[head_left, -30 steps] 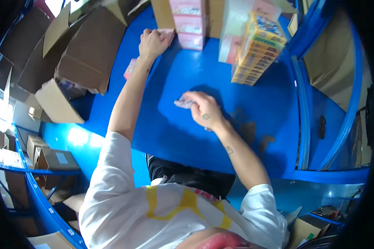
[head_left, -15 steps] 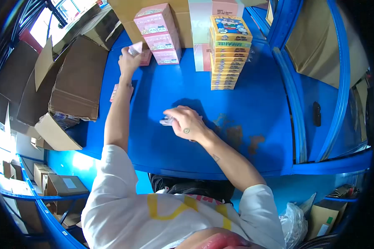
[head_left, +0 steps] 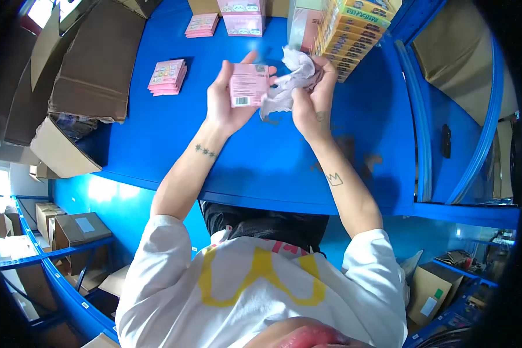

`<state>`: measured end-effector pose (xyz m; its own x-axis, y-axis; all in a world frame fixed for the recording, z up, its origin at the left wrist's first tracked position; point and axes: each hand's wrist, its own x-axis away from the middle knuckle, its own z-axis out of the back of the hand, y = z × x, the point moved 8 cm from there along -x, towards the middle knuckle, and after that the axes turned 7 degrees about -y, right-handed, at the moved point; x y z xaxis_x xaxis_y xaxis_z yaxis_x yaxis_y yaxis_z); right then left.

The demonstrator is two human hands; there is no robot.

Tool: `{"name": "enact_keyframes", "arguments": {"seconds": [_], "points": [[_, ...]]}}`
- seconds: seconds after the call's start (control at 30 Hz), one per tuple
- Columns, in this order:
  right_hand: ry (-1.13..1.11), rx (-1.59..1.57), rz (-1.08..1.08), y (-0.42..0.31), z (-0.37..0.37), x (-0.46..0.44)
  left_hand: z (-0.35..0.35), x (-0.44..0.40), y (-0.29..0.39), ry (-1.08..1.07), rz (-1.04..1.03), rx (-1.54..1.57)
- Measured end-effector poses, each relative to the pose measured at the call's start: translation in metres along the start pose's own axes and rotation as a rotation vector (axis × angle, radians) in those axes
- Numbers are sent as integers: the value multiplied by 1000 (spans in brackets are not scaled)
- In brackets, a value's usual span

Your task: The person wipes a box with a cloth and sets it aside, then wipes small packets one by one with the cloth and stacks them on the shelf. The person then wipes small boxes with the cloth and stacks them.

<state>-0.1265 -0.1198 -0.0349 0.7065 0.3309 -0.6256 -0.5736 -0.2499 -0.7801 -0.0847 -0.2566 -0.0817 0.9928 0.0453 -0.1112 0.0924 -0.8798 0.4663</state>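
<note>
My left hand point(head_left: 219, 105) holds a flat pink packet point(head_left: 249, 86) with printed lines and a barcode facing up. The thumb lies along its left edge and fingers show behind it. In my right hand point(head_left: 314, 110) is a crumpled pale lavender cloth point(head_left: 290, 84), pinched between thumb and fingers right beside the packet's right edge. Both hands are raised over the blue table. To the left lies a small stack of pink packets point(head_left: 167, 76), and another pink stack point(head_left: 202, 25) sits farther back.
Pink boxes point(head_left: 242, 23) stand at the back. A tall stack of yellow boxes point(head_left: 354, 39) rises behind my right hand. Opened cardboard boxes point(head_left: 98, 64) line the left side of the blue table point(head_left: 255, 174). A blue metal frame point(head_left: 420, 122) borders the right.
My left hand has come from the back left to the middle, where it holds the packet. My right hand has lifted the cloth up beside it. The camera view has shifted.
</note>
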Motion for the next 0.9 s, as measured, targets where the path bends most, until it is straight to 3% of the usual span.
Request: {"name": "enact_keyframes", "arguments": {"seconds": [0.17,0.37,0.5,0.53,0.7,0.83,0.9], "points": [[-257,320,149,5,-50,27,2,13,-33,-236,87,485],[-395,562,402,-26,-72,25,-7,14,-23,54,7,158],[-328,596,285,-4,-52,19,17,9,-15,-346,-21,398],[-332,600,286,-5,-53,18,8,9,-15,-348,-23,403],[-405,562,422,-17,-69,24,-23,18,-8,-115,-18,349],[-320,811,303,11,-29,11,-9,18,-12,160,17,24],[-252,701,214,6,-18,7,-10,18,-11,162,27,44]]}}
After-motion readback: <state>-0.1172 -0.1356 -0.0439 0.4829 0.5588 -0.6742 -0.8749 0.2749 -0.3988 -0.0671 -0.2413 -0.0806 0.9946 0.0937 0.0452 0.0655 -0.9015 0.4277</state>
